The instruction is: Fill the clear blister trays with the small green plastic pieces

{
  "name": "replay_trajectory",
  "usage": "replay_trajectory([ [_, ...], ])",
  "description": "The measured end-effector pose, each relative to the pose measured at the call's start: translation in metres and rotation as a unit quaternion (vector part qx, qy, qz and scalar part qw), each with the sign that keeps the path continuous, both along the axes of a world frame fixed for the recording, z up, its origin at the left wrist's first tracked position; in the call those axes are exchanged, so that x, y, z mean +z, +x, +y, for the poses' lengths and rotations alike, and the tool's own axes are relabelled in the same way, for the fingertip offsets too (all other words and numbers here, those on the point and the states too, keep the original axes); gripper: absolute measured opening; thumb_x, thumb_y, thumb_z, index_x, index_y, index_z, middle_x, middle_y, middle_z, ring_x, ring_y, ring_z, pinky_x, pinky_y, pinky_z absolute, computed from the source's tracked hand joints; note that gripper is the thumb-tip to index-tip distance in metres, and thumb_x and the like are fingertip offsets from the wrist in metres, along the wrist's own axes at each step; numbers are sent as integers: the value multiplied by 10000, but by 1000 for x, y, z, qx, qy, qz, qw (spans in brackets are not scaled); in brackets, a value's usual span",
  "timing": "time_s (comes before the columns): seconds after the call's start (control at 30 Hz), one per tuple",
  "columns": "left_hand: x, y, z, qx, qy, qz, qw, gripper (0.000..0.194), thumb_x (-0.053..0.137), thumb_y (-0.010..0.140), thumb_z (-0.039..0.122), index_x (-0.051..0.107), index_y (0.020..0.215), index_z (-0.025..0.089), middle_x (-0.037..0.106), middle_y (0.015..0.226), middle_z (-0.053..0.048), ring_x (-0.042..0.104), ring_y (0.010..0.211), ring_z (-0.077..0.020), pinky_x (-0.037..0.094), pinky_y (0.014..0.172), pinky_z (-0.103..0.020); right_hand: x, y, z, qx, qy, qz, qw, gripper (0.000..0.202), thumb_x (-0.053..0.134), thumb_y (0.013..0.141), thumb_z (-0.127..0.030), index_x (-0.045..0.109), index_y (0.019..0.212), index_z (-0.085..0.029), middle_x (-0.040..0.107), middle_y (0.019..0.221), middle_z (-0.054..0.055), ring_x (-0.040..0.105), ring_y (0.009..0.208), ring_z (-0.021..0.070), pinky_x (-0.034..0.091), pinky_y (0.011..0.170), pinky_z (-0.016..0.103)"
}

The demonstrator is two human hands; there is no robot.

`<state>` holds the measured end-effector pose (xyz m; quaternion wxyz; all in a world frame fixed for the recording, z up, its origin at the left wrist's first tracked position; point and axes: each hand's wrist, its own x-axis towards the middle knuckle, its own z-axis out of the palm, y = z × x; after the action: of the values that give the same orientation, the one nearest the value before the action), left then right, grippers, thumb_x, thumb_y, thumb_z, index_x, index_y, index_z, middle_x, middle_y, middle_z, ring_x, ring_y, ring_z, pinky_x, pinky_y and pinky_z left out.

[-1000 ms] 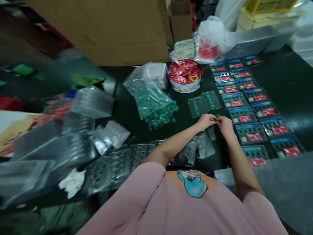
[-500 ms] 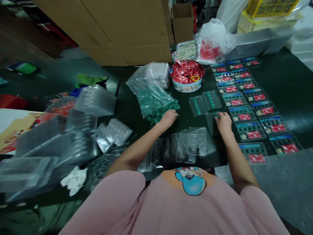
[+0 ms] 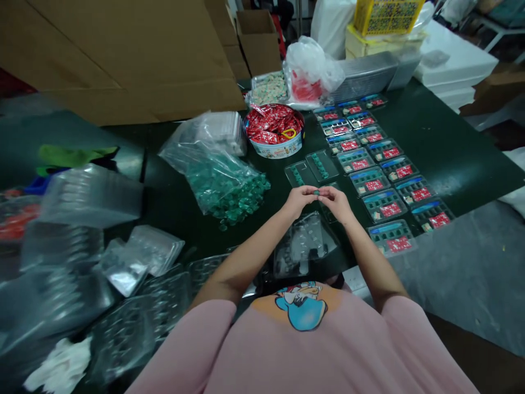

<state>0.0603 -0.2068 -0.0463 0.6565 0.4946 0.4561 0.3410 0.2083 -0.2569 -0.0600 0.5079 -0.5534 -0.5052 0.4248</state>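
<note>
My left hand (image 3: 299, 201) and my right hand (image 3: 335, 203) meet fingertip to fingertip, both closed on a small green piece (image 3: 316, 192). It is too small to make out fully. Just beyond them lie two shallow clear trays, the left tray (image 3: 290, 171) and the right tray (image 3: 328, 161), each with a row of green pieces. Another clear tray (image 3: 331, 216) lies partly hidden under my right hand. To the left, loose translucent green pieces (image 3: 241, 200) spill from a clear plastic bag (image 3: 184, 148). Nearer my body are moulded clear plastic trays (image 3: 301, 243).
A round tin (image 3: 276, 149) of red packets stands at the back. Rows of filled trays (image 3: 375, 186) with blue items and red packets cover the right. Stacked clear packaging (image 3: 94, 194) crowds the left. A large cardboard box (image 3: 135, 54) rises behind the table.
My left hand has left the green pile and moved right. My right hand has lifted from the tray, and both now meet at one green piece. The view has swung right.
</note>
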Motion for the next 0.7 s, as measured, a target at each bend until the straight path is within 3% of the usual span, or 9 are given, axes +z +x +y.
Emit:
replay_trajectory([
  [0.13,2,-1,-1,13,-15,-17,1000,290,760,556,127,698,839,135,665,721,6,521,573,-66,392,569,-212,-5,-3,2,-21,-8,40,999,201,663,700,-312,621,868,-209,660,782,-2,630,735,148,511,772,290],
  [0.23,6,-6,1,21,-68,-34,997,287,746,575,94,678,851,132,664,720,-5,570,596,-77,408,575,-207,-4,-10,6,-14,-22,68,997,173,652,691,-307,587,822,-214,627,714,-24,615,701,137,506,750,282],
  [0.37,8,-11,6,57,-154,-77,983,213,722,637,81,631,823,133,632,657,-13,627,633,-101,441,596,-202,7,-15,6,-22,-30,190,981,260,704,659,-336,508,793,-233,605,732,-39,598,693,118,506,710,258],
  [0.47,6,-13,8,92,-174,-83,977,169,683,663,72,609,799,139,628,641,-15,625,606,-98,438,577,-197,19,-9,4,-29,-18,251,967,301,720,680,-388,481,806,-254,591,776,-30,605,743,126,519,712,259],
  [0.57,5,-12,8,99,-168,-82,977,159,662,659,72,606,791,141,661,692,-35,627,604,-97,429,561,-196,26,0,2,-31,2,220,975,257,705,724,-419,547,845,-256,617,815,-11,616,779,134,526,741,270],
  [0.7,5,-8,4,79,-144,-65,984,144,670,650,103,612,776,139,667,681,-41,613,587,-94,396,524,-186,20,0,5,-8,3,92,996,224,664,757,-402,656,891,-224,670,817,4,637,766,142,516,747,282],
])
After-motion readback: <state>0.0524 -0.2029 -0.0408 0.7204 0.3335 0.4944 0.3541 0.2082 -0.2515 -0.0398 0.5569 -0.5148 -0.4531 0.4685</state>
